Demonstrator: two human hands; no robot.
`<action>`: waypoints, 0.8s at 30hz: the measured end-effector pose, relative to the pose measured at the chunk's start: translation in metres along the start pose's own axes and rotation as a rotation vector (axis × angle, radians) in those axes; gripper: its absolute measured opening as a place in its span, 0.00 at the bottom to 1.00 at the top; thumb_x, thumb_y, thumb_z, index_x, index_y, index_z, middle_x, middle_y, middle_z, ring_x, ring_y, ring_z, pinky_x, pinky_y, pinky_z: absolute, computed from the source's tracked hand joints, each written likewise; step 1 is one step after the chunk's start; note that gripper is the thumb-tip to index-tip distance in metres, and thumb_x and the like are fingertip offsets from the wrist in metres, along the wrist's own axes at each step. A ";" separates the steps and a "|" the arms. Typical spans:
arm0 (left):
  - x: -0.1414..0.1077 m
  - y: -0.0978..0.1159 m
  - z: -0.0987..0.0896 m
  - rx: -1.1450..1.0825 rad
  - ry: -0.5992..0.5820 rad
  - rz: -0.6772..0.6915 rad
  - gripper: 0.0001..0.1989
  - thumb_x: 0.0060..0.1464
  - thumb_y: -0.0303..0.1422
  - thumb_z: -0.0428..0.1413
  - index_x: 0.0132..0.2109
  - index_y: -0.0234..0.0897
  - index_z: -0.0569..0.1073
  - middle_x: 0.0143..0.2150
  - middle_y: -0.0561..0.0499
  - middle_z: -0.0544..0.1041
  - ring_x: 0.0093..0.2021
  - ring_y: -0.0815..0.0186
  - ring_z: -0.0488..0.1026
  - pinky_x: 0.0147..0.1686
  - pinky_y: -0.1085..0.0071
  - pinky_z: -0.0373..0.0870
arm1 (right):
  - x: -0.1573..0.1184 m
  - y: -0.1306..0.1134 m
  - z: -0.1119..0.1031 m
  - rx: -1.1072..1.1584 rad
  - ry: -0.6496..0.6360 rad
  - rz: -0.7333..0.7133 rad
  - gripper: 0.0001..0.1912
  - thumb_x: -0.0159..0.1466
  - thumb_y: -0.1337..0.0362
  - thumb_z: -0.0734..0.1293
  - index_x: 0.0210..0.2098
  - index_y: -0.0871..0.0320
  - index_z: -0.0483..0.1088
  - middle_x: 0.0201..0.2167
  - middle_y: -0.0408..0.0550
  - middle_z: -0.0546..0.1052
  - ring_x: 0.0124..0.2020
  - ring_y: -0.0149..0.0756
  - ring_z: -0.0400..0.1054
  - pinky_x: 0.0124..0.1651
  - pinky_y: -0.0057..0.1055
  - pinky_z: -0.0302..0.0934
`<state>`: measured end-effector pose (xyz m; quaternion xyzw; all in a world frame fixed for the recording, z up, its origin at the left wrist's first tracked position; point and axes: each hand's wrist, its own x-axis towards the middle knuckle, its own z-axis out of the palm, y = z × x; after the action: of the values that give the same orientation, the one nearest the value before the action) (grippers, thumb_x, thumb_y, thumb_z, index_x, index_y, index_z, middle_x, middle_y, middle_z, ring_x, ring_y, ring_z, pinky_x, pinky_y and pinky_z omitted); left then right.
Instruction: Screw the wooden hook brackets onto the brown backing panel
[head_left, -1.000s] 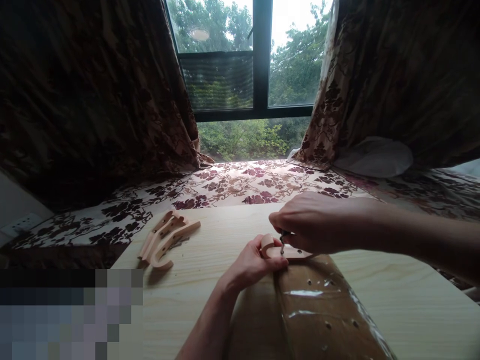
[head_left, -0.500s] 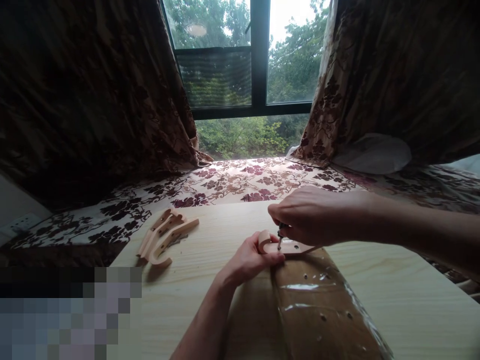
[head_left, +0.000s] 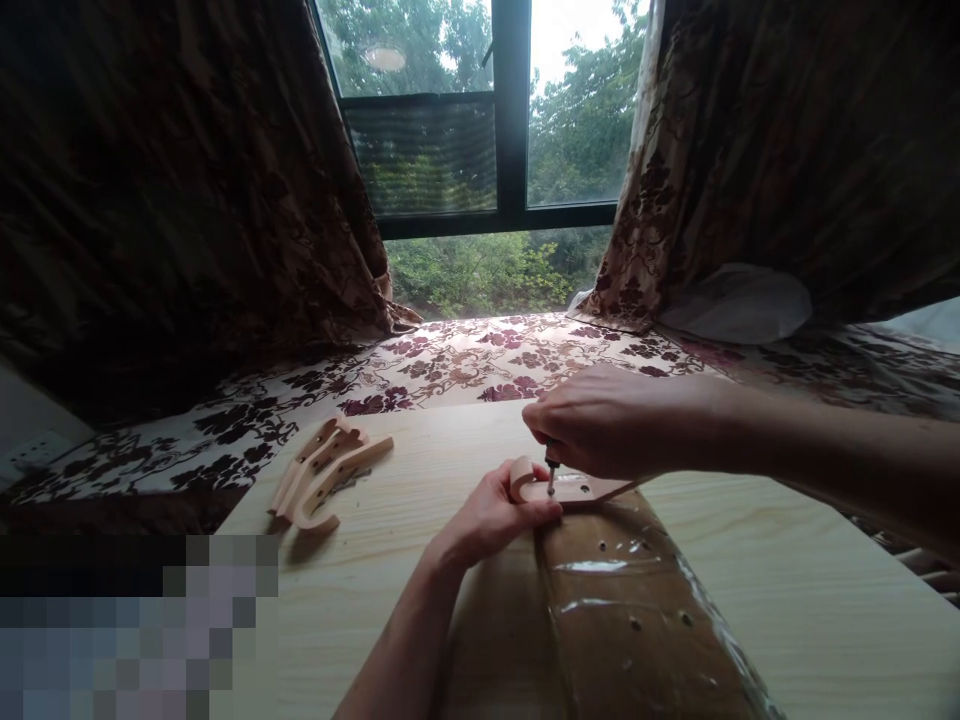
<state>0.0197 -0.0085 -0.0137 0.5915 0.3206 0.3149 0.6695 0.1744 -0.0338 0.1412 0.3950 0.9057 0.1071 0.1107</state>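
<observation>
A wooden hook (head_left: pixel 570 490) lies across the far end of a tape-wrapped brown cardboard piece (head_left: pixel 622 590). My left hand (head_left: pixel 499 510) grips the hook's curled end, thumb in front and fingers behind. Above it, my right hand (head_left: pixel 600 420) is closed round a screwdriver (head_left: pixel 552 470), most of whose handle is hidden in the fist. The shaft stands nearly upright, its tip at a hole near the curl. A second dark hole shows farther right along the hook.
Several more wooden hooks (head_left: pixel 319 475) lie in a pile at the table's left, with small screws (head_left: pixel 349 482) beside them. The pale wooden table (head_left: pixel 390 580) borders a floral cloth (head_left: pixel 480 360) below the window. Small holes dot the cardboard.
The whole view has shifted slightly. My right hand has turned and lifted a little on the screwdriver, showing more of its shaft. My left hand keeps its grip on the hook.
</observation>
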 end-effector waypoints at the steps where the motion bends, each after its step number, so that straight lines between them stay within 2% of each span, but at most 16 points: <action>1: 0.000 0.001 0.000 -0.001 -0.005 0.001 0.23 0.38 0.40 0.69 0.40 0.34 0.71 0.31 0.55 0.70 0.32 0.69 0.66 0.36 0.71 0.61 | 0.000 -0.001 0.001 0.008 -0.003 0.008 0.07 0.62 0.68 0.61 0.31 0.60 0.71 0.26 0.49 0.75 0.25 0.32 0.63 0.25 0.31 0.44; 5: -0.001 0.002 0.000 -0.002 -0.028 0.007 0.24 0.39 0.40 0.69 0.42 0.33 0.71 0.32 0.53 0.71 0.33 0.67 0.67 0.37 0.70 0.62 | 0.003 -0.002 0.000 0.009 -0.029 0.081 0.11 0.63 0.63 0.61 0.30 0.61 0.72 0.25 0.51 0.76 0.24 0.33 0.64 0.24 0.31 0.43; 8: -0.001 0.001 0.000 0.005 -0.022 0.008 0.24 0.39 0.40 0.69 0.41 0.34 0.71 0.32 0.53 0.72 0.34 0.66 0.68 0.37 0.70 0.62 | 0.005 0.000 -0.003 0.005 -0.039 0.106 0.11 0.62 0.63 0.62 0.33 0.62 0.73 0.27 0.53 0.76 0.24 0.34 0.64 0.24 0.31 0.43; 11: 0.000 -0.002 -0.002 0.013 -0.005 0.000 0.23 0.39 0.39 0.69 0.41 0.34 0.71 0.32 0.54 0.71 0.33 0.67 0.68 0.36 0.71 0.62 | 0.002 0.004 -0.003 0.044 -0.043 0.027 0.10 0.60 0.65 0.63 0.36 0.62 0.72 0.30 0.52 0.77 0.26 0.33 0.64 0.25 0.30 0.45; 14: 0.001 -0.004 -0.003 0.017 0.001 -0.002 0.23 0.40 0.37 0.69 0.42 0.34 0.71 0.32 0.54 0.71 0.33 0.68 0.67 0.36 0.71 0.62 | -0.001 0.005 0.000 0.064 -0.014 -0.039 0.08 0.61 0.67 0.61 0.33 0.62 0.72 0.30 0.52 0.76 0.26 0.32 0.63 0.26 0.30 0.45; 20: 0.001 -0.004 -0.003 0.025 0.003 -0.001 0.22 0.40 0.37 0.68 0.41 0.35 0.70 0.30 0.56 0.69 0.31 0.68 0.65 0.34 0.72 0.61 | 0.002 0.000 0.001 0.014 -0.035 0.082 0.13 0.64 0.62 0.60 0.29 0.61 0.72 0.25 0.51 0.75 0.24 0.33 0.63 0.25 0.31 0.43; 24: 0.000 -0.002 -0.003 0.028 -0.008 0.000 0.23 0.41 0.38 0.68 0.42 0.34 0.69 0.30 0.55 0.69 0.31 0.68 0.65 0.35 0.71 0.61 | 0.002 0.003 -0.004 0.021 -0.043 0.104 0.11 0.62 0.61 0.62 0.36 0.61 0.72 0.27 0.51 0.76 0.23 0.34 0.63 0.24 0.30 0.43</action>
<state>0.0174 -0.0072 -0.0164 0.6019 0.3223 0.3078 0.6627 0.1743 -0.0308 0.1454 0.4449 0.8824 0.0945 0.1204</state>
